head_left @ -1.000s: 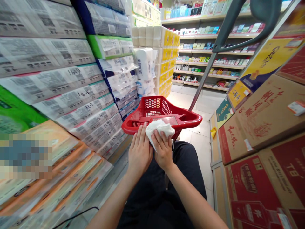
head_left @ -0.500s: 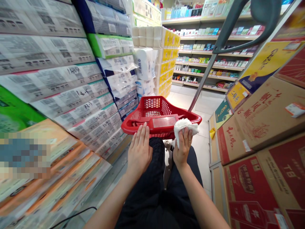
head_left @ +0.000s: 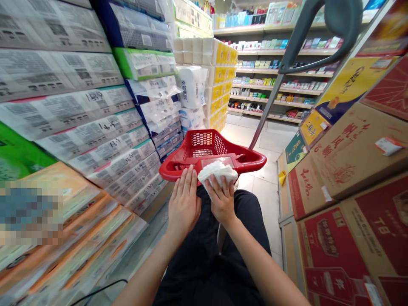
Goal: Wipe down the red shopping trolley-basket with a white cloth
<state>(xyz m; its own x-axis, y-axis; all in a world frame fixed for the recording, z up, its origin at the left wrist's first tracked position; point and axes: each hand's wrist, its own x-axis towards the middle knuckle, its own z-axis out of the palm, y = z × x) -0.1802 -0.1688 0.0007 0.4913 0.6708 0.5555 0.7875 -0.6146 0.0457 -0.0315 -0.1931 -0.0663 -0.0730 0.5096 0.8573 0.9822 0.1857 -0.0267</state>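
A red plastic shopping basket [head_left: 253, 160] with a perforated wall stands in front of my knees, its wide rim toward me. My left hand [head_left: 183, 206] lies with straight fingers against the left part of the near rim. At the middle of that rim, my right hand [head_left: 223, 202] presses a crumpled white cloth [head_left: 217, 170], which covers part of the flat raised panel there. The grey pull handle [head_left: 266, 112] rises from the basket's right side and leans up to the right.
Stacked packs of tissue [head_left: 105, 127] form a wall on my left, with orange packs [head_left: 92, 238] lower down. Cardboard cartons [head_left: 357, 161] are piled along the right. Store shelves [head_left: 274, 72] stand across the aisle's far end. A black cable [head_left: 98, 291] lies at lower left.
My right hand has slid the white cloth leftward along the near rim, from its right end to the middle. The left hand stays at the same spot on the rim.
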